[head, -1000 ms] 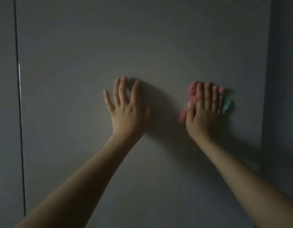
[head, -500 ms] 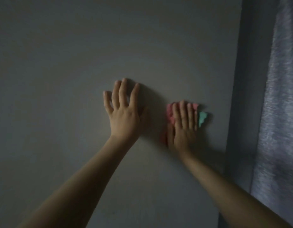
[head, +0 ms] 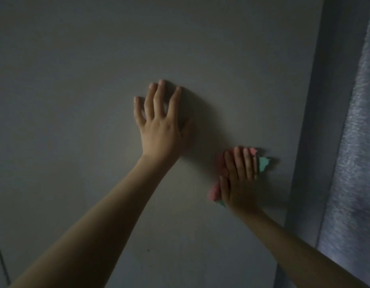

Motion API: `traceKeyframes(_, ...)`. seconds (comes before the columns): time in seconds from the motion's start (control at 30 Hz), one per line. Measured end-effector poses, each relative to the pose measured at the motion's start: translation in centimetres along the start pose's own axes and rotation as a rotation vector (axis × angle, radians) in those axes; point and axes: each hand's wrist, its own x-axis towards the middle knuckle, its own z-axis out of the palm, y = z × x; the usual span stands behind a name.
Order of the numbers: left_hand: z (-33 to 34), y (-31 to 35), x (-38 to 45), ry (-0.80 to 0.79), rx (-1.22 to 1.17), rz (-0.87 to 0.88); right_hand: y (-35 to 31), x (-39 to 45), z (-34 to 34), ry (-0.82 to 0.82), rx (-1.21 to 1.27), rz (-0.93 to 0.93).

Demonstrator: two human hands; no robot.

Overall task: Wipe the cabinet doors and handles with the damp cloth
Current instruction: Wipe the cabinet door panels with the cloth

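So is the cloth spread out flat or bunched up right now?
Bunched up. The cloth shows only as crumpled pink and teal edges around the right hand pressing it against the cabinet door.

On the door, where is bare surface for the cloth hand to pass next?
Bare cabinet door lies above and left of the left hand, and below both forearms. It is tight between the right hand, pressing the cloth, and the door's right edge.

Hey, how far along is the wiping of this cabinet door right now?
Done: hard to say, the dim cabinet door shows no clear wiped patch. In hand: the right hand presses the pink and green cloth flat near the door's right edge, while the left hand braces on the panel. Left: no handle is in view.
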Motion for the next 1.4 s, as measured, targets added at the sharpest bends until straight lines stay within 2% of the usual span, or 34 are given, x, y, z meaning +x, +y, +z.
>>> traceKeyframes(0.03,-0.2,-0.1,0.0,-0.018,-0.005,0.003,0.6,-0.6,-0.2,-0.01,-0.003,-0.048)
traceKeyframes(0.1,-0.8,-0.3,-0.1,-0.051,-0.014,0.016,1.5,-0.5,-0.5,0.001,-0.022,-0.011)
traceKeyframes(0.27,-2.1,-0.8,-0.7,-0.058,-0.054,0.046,0.6,4.8,-0.3,0.199,-0.009,0.456)
traceKeyframes(0.33,-2.4,-1.1,-1.3,-0.037,-0.05,0.033,0.2,5.6,-0.1,0.234,0.009,0.526)
traceKeyframes(0.53,-2.3,-2.5,-4.4,-0.054,-0.082,-0.074,-2.0,-3.7,0.9,0.119,0.011,0.611)
traceKeyframes(0.6,-2.2,-2.9,-5.0,-0.037,-0.096,-0.095,-2.3,-4.0,1.0,0.106,0.024,0.633)
traceKeyframes(0.73,-2.6,-4.0,-5.5,-0.004,-0.1,-0.139,-3.2,1.7,0.2,0.112,-0.018,0.577)
traceKeyframes(0.83,-2.9,-5.0,-5.9,0.019,-0.085,-0.175,-6.9,5.8,0.6,0.148,-0.042,0.506)
traceKeyframes(0.93,-3.0,-6.2,-6.6,0.036,-0.083,-0.225,-12.2,3.2,1.2,-0.011,0.043,0.101)
traceKeyframes(1.0,-3.2,-6.8,-7.4,0.037,-0.08,-0.231,-12.7,0.1,1.3,-0.143,0.083,-0.186)
traceKeyframes(1.03,-3.4,-7.1,-7.9,0.034,-0.079,-0.225,-11.7,-0.3,1.3,-0.162,0.091,-0.266)
traceKeyframes(1.1,-4.2,-8.0,-8.5,0.036,-0.073,-0.224,-9.7,1.1,1.3,-0.089,0.064,-0.25)
traceKeyframes(1.23,-6.1,-10.8,-9.5,0.045,-0.021,-0.257,-11.7,7.7,1.1,0.076,0.0,0.216)
traceKeyframes(1.27,-6.5,-11.3,-9.7,0.055,-0.014,-0.265,-13.4,8.4,1.3,0.093,0.019,0.275)
traceKeyframes(1.33,-6.9,-12.0,-9.9,0.069,-0.006,-0.28,-17.2,8.2,2.0,0.074,0.064,0.165)
traceKeyframes(1.4,-7.1,-12.5,-10.2,0.061,0.008,-0.301,-19.5,5.9,2.4,-0.017,0.116,-0.113)
